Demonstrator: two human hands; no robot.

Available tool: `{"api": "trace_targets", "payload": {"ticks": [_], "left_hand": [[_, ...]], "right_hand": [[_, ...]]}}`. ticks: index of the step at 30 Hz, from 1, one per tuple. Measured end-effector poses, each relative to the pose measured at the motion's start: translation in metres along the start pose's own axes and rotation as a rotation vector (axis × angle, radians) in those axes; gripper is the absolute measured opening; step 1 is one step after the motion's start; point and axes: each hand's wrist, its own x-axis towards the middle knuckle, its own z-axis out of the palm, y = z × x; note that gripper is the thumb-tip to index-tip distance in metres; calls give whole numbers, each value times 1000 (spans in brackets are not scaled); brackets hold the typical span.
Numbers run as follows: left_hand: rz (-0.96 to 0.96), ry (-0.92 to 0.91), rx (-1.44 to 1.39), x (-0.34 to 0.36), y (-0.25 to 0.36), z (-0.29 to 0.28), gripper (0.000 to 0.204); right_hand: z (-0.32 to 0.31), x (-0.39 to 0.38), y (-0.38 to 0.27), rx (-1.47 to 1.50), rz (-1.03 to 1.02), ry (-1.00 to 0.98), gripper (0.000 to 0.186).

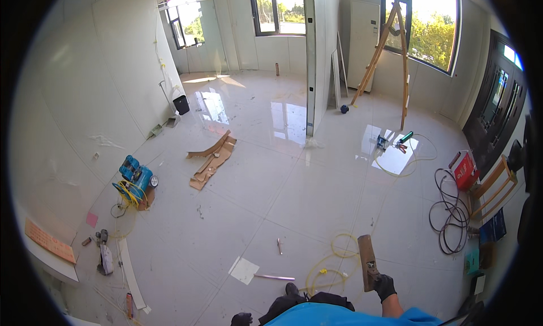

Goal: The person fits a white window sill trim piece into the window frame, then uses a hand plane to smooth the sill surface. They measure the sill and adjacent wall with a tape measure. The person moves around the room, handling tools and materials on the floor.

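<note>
Blue-sleeved shoulders fill the bottom edge of the view, and from them the right hand, in a dark glove, rises with its fingers wrapped shut around the lower end of a brown wooden board. That short plank stands nearly upright, tilted a little to the person's left, its top end well clear of the white tiled floor. Some small metal fitting seems to sit on its face just above the glove, though it is too small to tell what it is.

By its look the board is stiff and fairly light, easy to carry in one hand; rough wood against a glove should not slip. Held at one end it will want to tip, so a grip nearer the middle would likely steady it. All of its length lies above the fingers, none showing below the glove.

At the lower edge a dark shape shows to the left of the person's body; whether it is the left hand, and how its fingers stand, I cannot tell.

Just beside the board, on the floor, lies a loose yellow hose in coils. Farther off are a blue compressor, cardboard scraps, a wooden stepladder, a black cable coil and a red case.
</note>
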Motion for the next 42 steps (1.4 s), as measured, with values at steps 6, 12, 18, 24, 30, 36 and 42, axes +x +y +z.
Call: {"api": "trace_targets", "payload": {"ticks": [6, 12, 18, 24, 30, 36, 42], "left_hand": [[247, 352, 260, 89, 218, -68, 38], [468, 486, 307, 90, 448, -83, 38], [170, 447, 260, 178, 502, -188, 36], [483, 408, 555, 260, 818, -138, 37], [983, 502, 796, 325, 1083, -150, 38], [1360, 650, 940, 357, 1271, -207, 38], [1903, 730, 1147, 389, 1436, -239, 42]], "right_hand": [[53, 83, -14, -189, 74, -309, 14], [139, 211, -13, -167, 237, -486, 21], [221, 427, -49, -162, 311, -649, 30], [301, 688, -140, -92, 386, -692, 37], [349, 923, -265, 81, -192, -160, 16], [313, 1106, -413, 433, -183, -64, 17], [308, 1278, -496, 893, 178, -412, 27]]}}
